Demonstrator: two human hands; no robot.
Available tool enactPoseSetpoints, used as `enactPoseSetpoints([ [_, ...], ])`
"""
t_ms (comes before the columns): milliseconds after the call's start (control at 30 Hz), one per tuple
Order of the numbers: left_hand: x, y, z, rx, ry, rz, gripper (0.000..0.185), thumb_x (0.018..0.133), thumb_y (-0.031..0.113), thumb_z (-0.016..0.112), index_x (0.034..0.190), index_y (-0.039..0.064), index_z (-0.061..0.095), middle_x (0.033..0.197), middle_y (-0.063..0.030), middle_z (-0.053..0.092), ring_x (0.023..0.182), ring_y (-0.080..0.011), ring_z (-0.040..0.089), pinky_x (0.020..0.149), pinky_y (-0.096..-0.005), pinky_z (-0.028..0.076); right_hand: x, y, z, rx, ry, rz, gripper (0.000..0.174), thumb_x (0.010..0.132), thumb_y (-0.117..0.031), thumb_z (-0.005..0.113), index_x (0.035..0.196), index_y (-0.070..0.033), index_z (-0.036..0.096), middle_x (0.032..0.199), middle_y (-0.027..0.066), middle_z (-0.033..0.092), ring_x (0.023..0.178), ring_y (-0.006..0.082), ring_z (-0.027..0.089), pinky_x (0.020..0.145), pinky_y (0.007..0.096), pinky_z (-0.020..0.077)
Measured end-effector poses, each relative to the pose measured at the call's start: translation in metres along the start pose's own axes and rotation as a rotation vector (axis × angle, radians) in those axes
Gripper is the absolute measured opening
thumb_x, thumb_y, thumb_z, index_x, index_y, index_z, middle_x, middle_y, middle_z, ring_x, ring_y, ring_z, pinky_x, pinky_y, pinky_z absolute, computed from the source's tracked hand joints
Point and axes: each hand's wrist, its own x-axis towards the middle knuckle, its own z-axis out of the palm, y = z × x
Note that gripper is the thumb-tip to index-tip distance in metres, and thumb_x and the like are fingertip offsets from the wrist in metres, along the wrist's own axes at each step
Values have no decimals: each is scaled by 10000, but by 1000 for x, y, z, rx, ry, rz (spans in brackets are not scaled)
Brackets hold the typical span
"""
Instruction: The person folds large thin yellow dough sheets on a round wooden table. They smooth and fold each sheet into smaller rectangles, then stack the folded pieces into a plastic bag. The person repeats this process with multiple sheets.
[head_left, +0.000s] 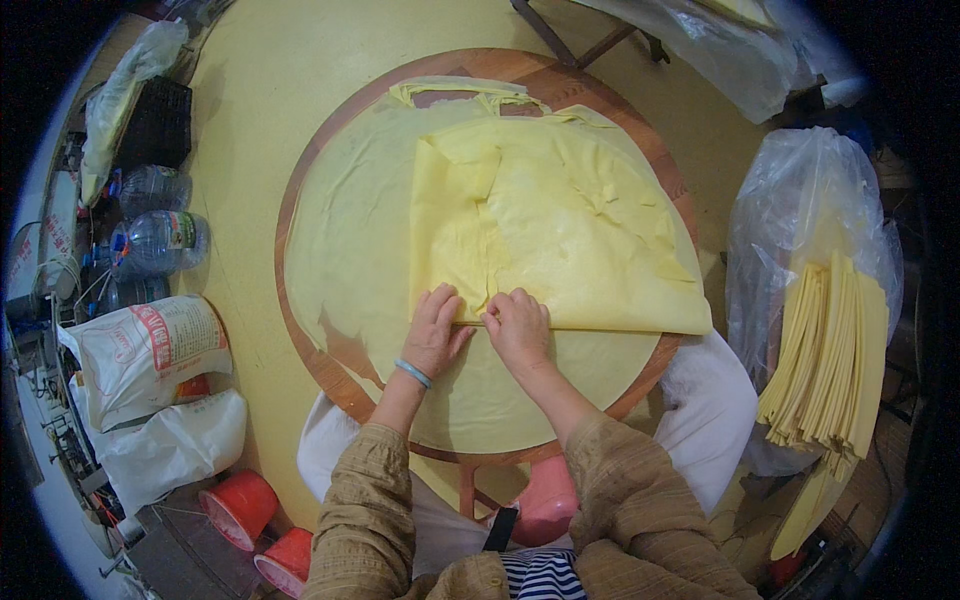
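Thin yellow sheets, perhaps of dough or bean curd skin, lie spread (345, 225) over a round wooden table (300, 330). On top, a folded yellow sheet (585, 240) covers the right half, with a turned-in flap at its left and a ragged seam near its middle. My left hand (436, 330), a pale blue bangle (412, 373) on its wrist, rests at the folded sheet's lower left edge, fingers on the flap. Close beside it, my right hand (519, 322) pinches the lower edge by the seam between thumb and fingers.
At the right, a stack of folded yellow strips (825, 360) lies partly in a clear plastic bag (802, 180). Large plastic bottles (169, 240), a printed woven sack (150, 352) and red buckets (240, 510) stand at the left. A pink stool (544, 502) is below the table's near edge.
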Motion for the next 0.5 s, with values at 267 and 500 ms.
enactPoseSetpoints([
  [267, 0, -5, 3, 212, -92, 141, 637, 738, 186, 761, 1305, 102, 482, 1321, -215, 448, 1243, -405, 434, 1053, -541, 345, -21, 27, -21, 52, 1, 59, 127, 818, -183, 654, 799, -71, 597, 783, 102, 574, 732, 262, 593, 661, 395, 483],
  [500, 20, 68, 21, 187, -66, -6, 656, 754, 184, 718, 1341, 53, 455, 1345, -241, 459, 1267, -420, 427, 1064, -545, 337, -64, 158, -114, 1297, 281, 964, 350, 931, -369, 628, 1034, -44, 549, 829, 56, 582, 738, 162, 587, 648, 300, 525],
])
